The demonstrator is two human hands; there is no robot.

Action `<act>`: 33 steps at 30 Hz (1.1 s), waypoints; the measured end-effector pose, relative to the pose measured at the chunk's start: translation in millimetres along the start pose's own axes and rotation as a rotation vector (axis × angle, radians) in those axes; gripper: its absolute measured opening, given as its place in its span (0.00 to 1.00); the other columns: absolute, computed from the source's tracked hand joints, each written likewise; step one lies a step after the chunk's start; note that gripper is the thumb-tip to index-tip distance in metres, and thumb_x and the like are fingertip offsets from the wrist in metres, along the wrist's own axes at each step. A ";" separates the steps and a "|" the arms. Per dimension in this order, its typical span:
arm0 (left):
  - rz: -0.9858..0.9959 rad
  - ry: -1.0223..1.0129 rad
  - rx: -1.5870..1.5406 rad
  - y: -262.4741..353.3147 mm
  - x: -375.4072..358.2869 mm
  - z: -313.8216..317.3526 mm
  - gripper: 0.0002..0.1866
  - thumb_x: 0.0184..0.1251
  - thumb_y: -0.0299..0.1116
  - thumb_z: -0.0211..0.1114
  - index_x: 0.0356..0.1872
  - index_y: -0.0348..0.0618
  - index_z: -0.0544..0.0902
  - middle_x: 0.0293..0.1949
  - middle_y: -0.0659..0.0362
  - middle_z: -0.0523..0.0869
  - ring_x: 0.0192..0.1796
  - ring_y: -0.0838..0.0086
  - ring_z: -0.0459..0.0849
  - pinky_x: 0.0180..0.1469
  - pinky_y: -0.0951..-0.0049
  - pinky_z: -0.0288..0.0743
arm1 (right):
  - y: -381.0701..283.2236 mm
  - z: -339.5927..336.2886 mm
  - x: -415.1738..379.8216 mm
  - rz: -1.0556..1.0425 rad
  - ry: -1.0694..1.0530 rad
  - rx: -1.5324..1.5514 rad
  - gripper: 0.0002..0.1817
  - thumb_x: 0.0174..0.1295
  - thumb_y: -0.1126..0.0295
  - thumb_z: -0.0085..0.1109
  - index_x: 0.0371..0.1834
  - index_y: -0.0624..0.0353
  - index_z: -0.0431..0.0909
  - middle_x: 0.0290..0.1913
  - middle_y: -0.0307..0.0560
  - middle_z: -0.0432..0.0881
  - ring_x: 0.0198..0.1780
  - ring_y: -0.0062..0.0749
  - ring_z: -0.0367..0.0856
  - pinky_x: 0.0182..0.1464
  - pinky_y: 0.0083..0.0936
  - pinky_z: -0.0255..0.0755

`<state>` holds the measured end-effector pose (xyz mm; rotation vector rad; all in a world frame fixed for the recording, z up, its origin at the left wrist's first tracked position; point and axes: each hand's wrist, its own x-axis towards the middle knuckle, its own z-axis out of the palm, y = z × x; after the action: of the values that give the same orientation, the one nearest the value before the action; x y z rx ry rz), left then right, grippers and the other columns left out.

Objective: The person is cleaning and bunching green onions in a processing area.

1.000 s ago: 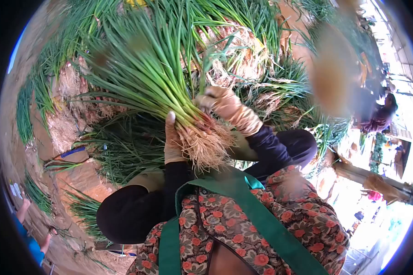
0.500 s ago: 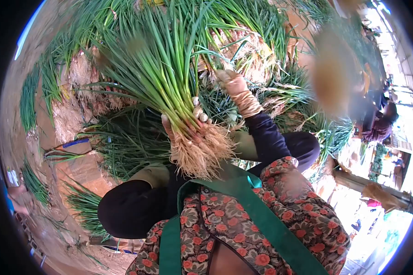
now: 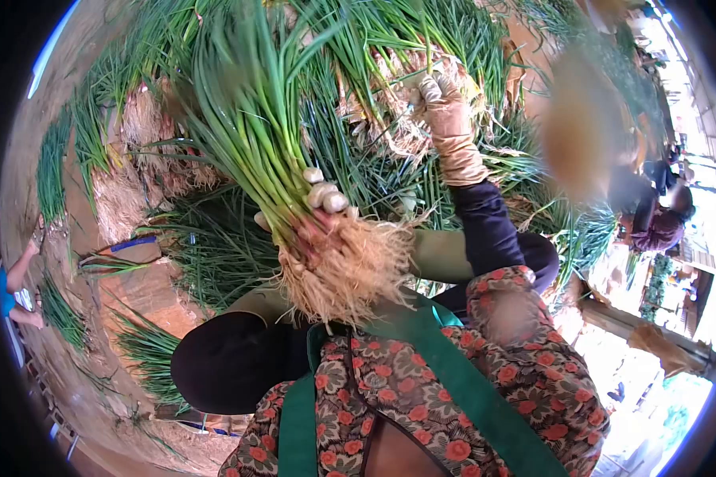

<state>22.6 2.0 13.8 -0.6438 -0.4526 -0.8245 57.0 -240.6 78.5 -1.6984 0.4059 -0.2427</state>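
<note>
My left hand (image 3: 326, 196) is closed round a thick bunch of spring onions (image 3: 258, 151), held in front of my lap. Only some pale-covered fingertips show; the rest of that hand is behind the stalks. The bunch's green leaves point up and away, and its tangled roots (image 3: 342, 270) hang towards me. Further forward and to the right, my gloved right hand (image 3: 441, 99) is at a heap of spring onions (image 3: 390, 135). Its fingers are curled, and a single green stalk rises from them. The lower part of that stalk is hidden by the hand.
More spring onions (image 3: 143, 135) lie in heaps ahead and to the left. Loose green leaves (image 3: 223, 246) cover the ground by my legs. Another person (image 3: 664, 219) sits far right, and a person's arm (image 3: 20, 270) shows at the left edge.
My right hand has moved forward and right, onto the heap. The bunch in my left hand has come slightly closer and shifted left. A person's arm has appeared at the left edge.
</note>
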 end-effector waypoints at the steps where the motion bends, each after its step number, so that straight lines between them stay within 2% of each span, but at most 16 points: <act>1: 0.033 0.082 0.171 0.3 1.8 -2.7 0.44 0.56 0.58 0.65 0.67 0.45 0.59 0.61 0.56 0.69 0.68 0.61 0.62 0.71 0.51 0.44 | -5.7 -2.9 0.6 -0.002 -0.036 -0.066 0.08 0.65 0.67 0.53 0.40 0.58 0.79 0.35 0.41 0.83 0.35 0.26 0.79 0.38 0.20 0.74; 3: 0.148 0.276 0.445 -4.7 1.8 -12.3 0.45 0.58 0.62 0.59 0.68 0.41 0.57 0.63 0.50 0.67 0.68 0.56 0.61 0.70 0.47 0.49 | -8.7 11.2 -29.9 -0.281 -0.337 -0.313 0.12 0.68 0.64 0.49 0.45 0.58 0.78 0.37 0.42 0.83 0.38 0.29 0.80 0.44 0.22 0.74; 4: 0.218 0.400 0.553 -10.4 -0.4 -17.5 0.46 0.60 0.64 0.56 0.69 0.40 0.56 0.64 0.46 0.66 0.68 0.52 0.62 0.69 0.45 0.54 | 9.7 12.0 -37.4 -0.743 -0.426 -0.834 0.14 0.70 0.62 0.46 0.49 0.56 0.78 0.41 0.45 0.83 0.42 0.36 0.81 0.50 0.26 0.72; 9: 0.239 0.531 0.395 -19.6 -11.3 -14.9 0.46 0.59 0.63 0.57 0.69 0.39 0.56 0.58 0.45 0.72 0.64 0.51 0.66 0.64 0.44 0.62 | -6.8 21.3 -47.1 0.460 -0.893 -0.322 0.22 0.65 0.51 0.54 0.51 0.57 0.79 0.41 0.43 0.84 0.39 0.32 0.82 0.43 0.24 0.72; 10: 0.253 0.553 0.396 -23.7 -6.9 -12.0 0.46 0.59 0.63 0.58 0.69 0.39 0.56 0.56 0.46 0.73 0.62 0.53 0.68 0.64 0.45 0.63 | 41.0 4.1 -30.2 0.426 -0.801 0.065 0.19 0.66 0.52 0.53 0.46 0.56 0.81 0.36 0.41 0.85 0.35 0.26 0.80 0.38 0.23 0.72; 13: 0.271 0.548 0.344 -31.8 5.6 -6.2 0.48 0.58 0.62 0.60 0.69 0.38 0.54 0.52 0.49 0.74 0.58 0.58 0.72 0.64 0.46 0.63 | 73.9 20.5 8.5 0.073 -0.120 -0.401 0.20 0.63 0.55 0.55 0.40 0.64 0.80 0.33 0.54 0.84 0.35 0.36 0.83 0.38 0.31 0.75; 15: 0.213 0.509 0.316 -24.2 3.6 -7.0 0.49 0.58 0.62 0.60 0.70 0.38 0.52 0.51 0.50 0.73 0.55 0.59 0.73 0.67 0.48 0.59 | 122.0 13.7 23.8 -0.189 -0.100 -0.841 0.18 0.65 0.55 0.53 0.44 0.60 0.79 0.37 0.57 0.84 0.37 0.45 0.84 0.40 0.34 0.75; 19: 0.230 0.520 0.258 -17.9 -6.7 -11.9 0.49 0.58 0.61 0.60 0.70 0.37 0.51 0.58 0.46 0.70 0.63 0.54 0.68 0.69 0.51 0.56 | 111.3 9.7 11.0 0.302 -0.367 -1.157 0.22 0.63 0.51 0.53 0.46 0.60 0.78 0.36 0.62 0.82 0.42 0.53 0.81 0.45 0.41 0.74; 21: 0.377 0.798 0.364 -35.5 7.9 11.7 0.48 0.58 0.59 0.62 0.70 0.39 0.52 0.63 0.42 0.66 0.64 0.51 0.68 0.66 0.50 0.66 | 92.3 2.2 -20.8 0.087 -0.250 -0.904 0.21 0.66 0.53 0.50 0.45 0.61 0.77 0.38 0.58 0.83 0.42 0.51 0.82 0.47 0.40 0.74; 22: 0.260 0.761 0.360 -27.8 -1.8 1.9 0.49 0.57 0.62 0.60 0.70 0.38 0.53 0.66 0.43 0.63 0.72 0.50 0.54 0.73 0.50 0.48 | 83.9 -1.7 -30.9 0.170 -0.404 -0.667 0.22 0.67 0.52 0.49 0.47 0.61 0.77 0.40 0.54 0.83 0.42 0.49 0.82 0.47 0.40 0.75; 23: 0.209 0.789 0.424 -24.1 -3.0 -2.1 0.48 0.55 0.63 0.62 0.70 0.44 0.56 0.66 0.46 0.65 0.70 0.50 0.59 0.71 0.49 0.54 | 78.2 -5.4 -41.0 0.250 -0.545 -0.421 0.22 0.68 0.52 0.48 0.49 0.61 0.76 0.42 0.50 0.83 0.43 0.46 0.83 0.47 0.39 0.75; 25: 0.214 0.932 0.460 -26.3 -2.1 0.4 0.48 0.54 0.62 0.63 0.70 0.46 0.56 0.65 0.48 0.66 0.67 0.50 0.65 0.69 0.49 0.58 | 65.4 -6.3 -74.1 -0.198 -0.698 -0.401 0.21 0.69 0.54 0.48 0.53 0.60 0.75 0.46 0.45 0.82 0.44 0.39 0.81 0.50 0.35 0.74; 29: 0.247 0.948 0.477 -31.1 5.9 0.9 0.44 0.56 0.56 0.64 0.69 0.45 0.57 0.63 0.47 0.69 0.59 0.49 0.74 0.63 0.47 0.68 | 25.8 9.2 -55.5 0.502 -0.971 -0.463 0.23 0.69 0.53 0.48 0.58 0.58 0.74 0.50 0.48 0.80 0.52 0.32 0.76 0.56 0.27 0.70; 30: 0.288 0.966 0.443 -31.4 3.6 -2.7 0.42 0.58 0.54 0.63 0.68 0.44 0.58 0.61 0.48 0.72 0.57 0.49 0.75 0.61 0.47 0.72 | 63.6 1.1 -44.0 0.013 -0.902 -0.462 0.25 0.68 0.50 0.50 0.57 0.59 0.74 0.46 0.49 0.80 0.47 0.31 0.78 0.51 0.28 0.74; 31: 0.241 0.933 0.466 -26.9 -2.9 -8.4 0.42 0.58 0.55 0.63 0.68 0.43 0.58 0.60 0.47 0.72 0.58 0.49 0.75 0.61 0.48 0.72 | 69.1 15.4 -49.4 0.072 -0.498 -0.172 0.21 0.67 0.55 0.52 0.54 0.60 0.74 0.37 0.45 0.80 0.34 0.27 0.79 0.38 0.24 0.76; 33: 0.137 0.867 0.504 -13.9 -14.7 -17.9 0.41 0.59 0.55 0.62 0.67 0.41 0.59 0.58 0.46 0.74 0.59 0.50 0.74 0.61 0.48 0.72 | 49.5 31.1 -31.7 0.359 -0.559 0.076 0.20 0.66 0.58 0.55 0.52 0.61 0.74 0.28 0.39 0.78 0.26 0.23 0.77 0.28 0.19 0.73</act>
<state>4.9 -9.5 -3.2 0.1738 0.1805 -0.7404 33.5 -206.0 26.7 -1.5088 0.2684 0.4655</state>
